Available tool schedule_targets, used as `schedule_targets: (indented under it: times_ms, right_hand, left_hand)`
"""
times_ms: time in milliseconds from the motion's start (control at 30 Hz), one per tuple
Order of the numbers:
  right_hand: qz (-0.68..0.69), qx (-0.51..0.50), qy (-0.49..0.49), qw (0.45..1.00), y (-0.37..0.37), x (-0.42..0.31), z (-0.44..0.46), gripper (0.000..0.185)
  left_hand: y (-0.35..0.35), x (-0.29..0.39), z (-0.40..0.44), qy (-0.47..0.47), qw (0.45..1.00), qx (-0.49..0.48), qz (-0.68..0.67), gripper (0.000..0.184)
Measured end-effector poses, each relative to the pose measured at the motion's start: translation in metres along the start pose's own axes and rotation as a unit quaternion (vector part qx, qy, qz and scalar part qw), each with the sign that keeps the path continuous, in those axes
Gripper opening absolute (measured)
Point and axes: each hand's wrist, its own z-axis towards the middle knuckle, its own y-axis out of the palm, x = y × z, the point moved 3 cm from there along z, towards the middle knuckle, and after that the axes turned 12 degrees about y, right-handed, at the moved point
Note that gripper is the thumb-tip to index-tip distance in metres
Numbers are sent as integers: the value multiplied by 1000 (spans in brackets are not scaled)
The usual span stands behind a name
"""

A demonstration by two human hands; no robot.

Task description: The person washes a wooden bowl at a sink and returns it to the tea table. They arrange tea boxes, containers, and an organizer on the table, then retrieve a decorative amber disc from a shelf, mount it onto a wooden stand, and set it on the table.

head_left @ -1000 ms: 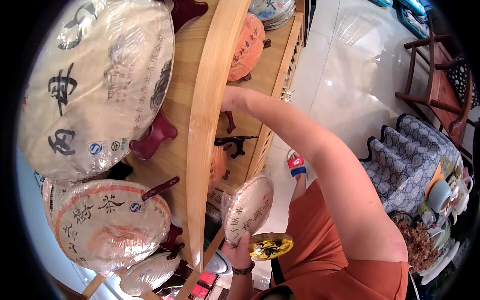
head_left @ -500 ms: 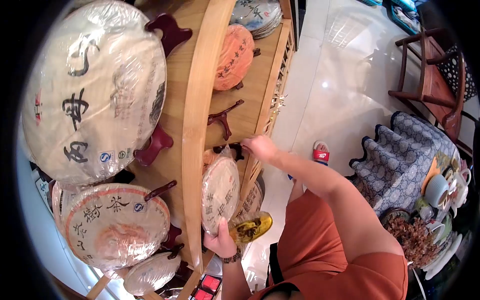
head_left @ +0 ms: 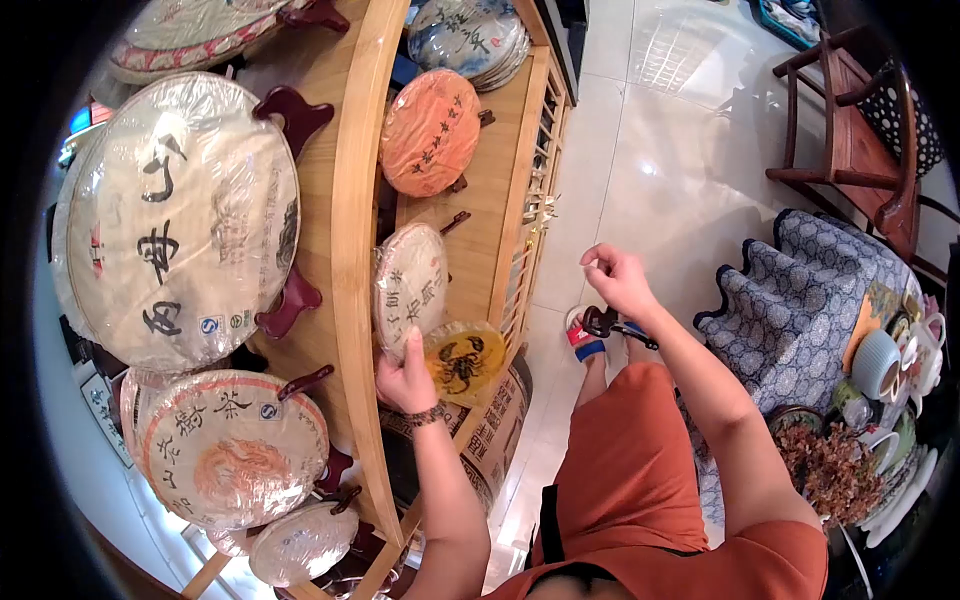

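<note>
My left hand (head_left: 404,383) is closed at the lower edge of a plastic-wrapped white tea cake (head_left: 410,285), its thumb on the printed face. The cake leans in front of a dark wooden stand (head_left: 456,222), mostly hidden behind it. Against the same hand sits a yellow disc in clear wrap (head_left: 468,362), with a black scorpion figure on it; how the fingers hold it is hidden. Away from the shelf, over the floor, my right hand (head_left: 618,282) has its fingers curled. A small dark display stand (head_left: 612,324) hangs below its palm.
Wooden shelving (head_left: 362,250) carries large wrapped tea cakes (head_left: 180,225) and an orange one (head_left: 430,132). Below stands a brown carton (head_left: 498,430). To the right are a cloth-covered table (head_left: 775,320) with teaware and a wooden chair (head_left: 850,150).
My left hand has moved the white cake and yellow disc farther up the shelf, to the previously bare stand. My right hand has drawn back over the floor with the small dark stand.
</note>
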Motion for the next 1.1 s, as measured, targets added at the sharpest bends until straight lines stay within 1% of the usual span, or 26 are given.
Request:
schedule_targets:
  times_ms: [33, 67, 167, 267, 367, 467, 567, 600, 700, 733, 833, 933, 1033, 1100]
  right_hand:
    - [-5, -17, 11, 1000, 5, -2, 2, 17]
    - [0, -33, 15, 999, 15, -1, 7, 21]
    - [-64, -82, -11, 994, 43, -24, 21, 24]
    - [-138, -17, -121, 983, 85, -32, 53, 27]
    - [-282, -49, -106, 952, 99, -77, 77, 24]
    - [-340, 6, -215, 916, 127, -92, 101, 18]
    - [-401, -21, -221, 889, 145, -98, 117, 17]
    - [-408, -26, -215, 887, 147, -100, 119, 16]
    - [-452, -34, -219, 864, 148, -108, 124, 16]
    - [-454, -36, -227, 861, 149, -111, 126, 16]
    - [-458, -43, -249, 852, 152, -115, 131, 17]
    - [-456, -53, -265, 848, 154, -114, 134, 16]
    - [-458, -66, -272, 844, 159, -113, 135, 16]
    - [-460, -70, -273, 842, 159, -113, 135, 16]
  left_hand:
    - [0, 0, 9, -2, 999, -6, 33, 30]
    - [0, -6, 18, 25, 999, -19, -3, 33]
    - [2, -9, 38, 27, 998, -17, -52, 32]
    - [4, -12, 48, 15, 997, -41, -58, 31]
    - [8, -23, 54, 11, 997, -49, -53, 30]
    - [11, -30, 57, 10, 998, -42, -39, 29]
    - [14, -30, 59, 14, 999, -33, 0, 29]
    - [15, -27, 59, 19, 999, -33, 27, 31]
    - [21, -25, 57, 5, 999, -26, 48, 31]
    - [21, -38, 59, 12, 999, -27, 31, 30]
    - [21, -46, 59, 1, 998, -38, 44, 28]
    - [22, -51, 60, -12, 999, -34, 29, 27]
    - [23, -73, 62, -52, 998, -41, -15, 28]
    - [26, -66, 67, -62, 996, -52, -31, 29]
